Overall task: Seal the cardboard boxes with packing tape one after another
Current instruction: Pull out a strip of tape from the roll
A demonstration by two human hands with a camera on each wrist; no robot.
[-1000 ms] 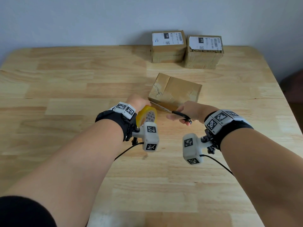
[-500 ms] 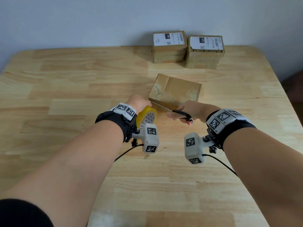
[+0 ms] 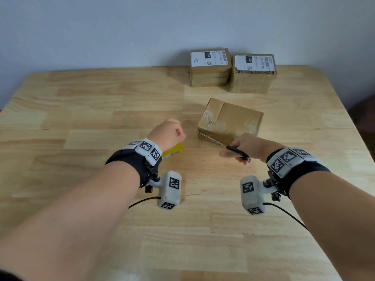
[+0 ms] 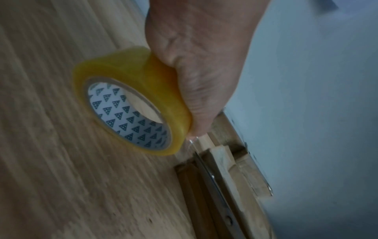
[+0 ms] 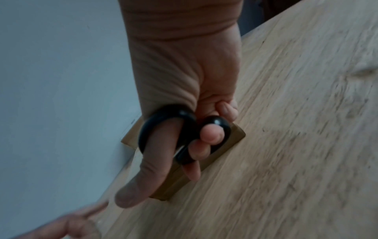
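- Head view, left hand (image 3: 168, 132): fingers are curled round a yellow roll of tape (image 3: 174, 150), mostly hidden beneath the wrist; the hand is held just left of the near box (image 3: 231, 120), apart from it.
- Head view, right hand (image 3: 246, 147): a pair of scissors (image 3: 223, 146) with black handles is gripped, the blades pointed left along the front edge of the near box.
- Head view, table (image 3: 101, 118): the near box is set at mid-table, tilted, its top marked by old tape. Two labelled boxes (image 3: 211, 67) are placed side by side at the far edge, against the wall.
- Left wrist view: the roll of tape (image 4: 132, 103) is clasped by the left hand (image 4: 200, 64), a white core printed with dark triangles being shown. The scissors blades (image 4: 212, 181) are seen just past the roll, laid along the box edge.
- Right wrist view: thumb and fingers of the right hand (image 5: 184, 80) are passed through the black scissors (image 5: 184, 127) loops. The near box (image 5: 235, 134) is seen behind them on the table; detail is blurred.
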